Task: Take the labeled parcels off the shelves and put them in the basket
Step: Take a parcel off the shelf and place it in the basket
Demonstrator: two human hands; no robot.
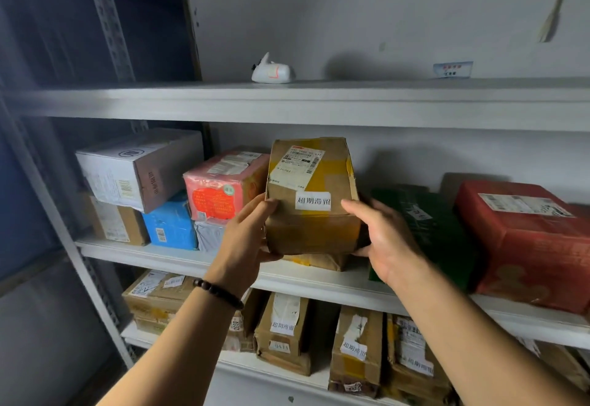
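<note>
A brown cardboard parcel (311, 195) with yellow tape, a shipping label and a white tag with black characters sits at the middle shelf (178, 260), resting on a flatter brown parcel (319, 261). My left hand (245, 239) grips its left side, thumb on the front edge. My right hand (386, 239) holds its right side, fingers under the lower corner. No basket is in view.
On the middle shelf stand a white box (140, 169), a blue box (170, 223), a pink parcel (223, 185), a green parcel (424, 230) and a red box (530, 239). The lower shelf holds several tagged brown parcels (284, 332). A small white object (273, 72) lies on the top shelf.
</note>
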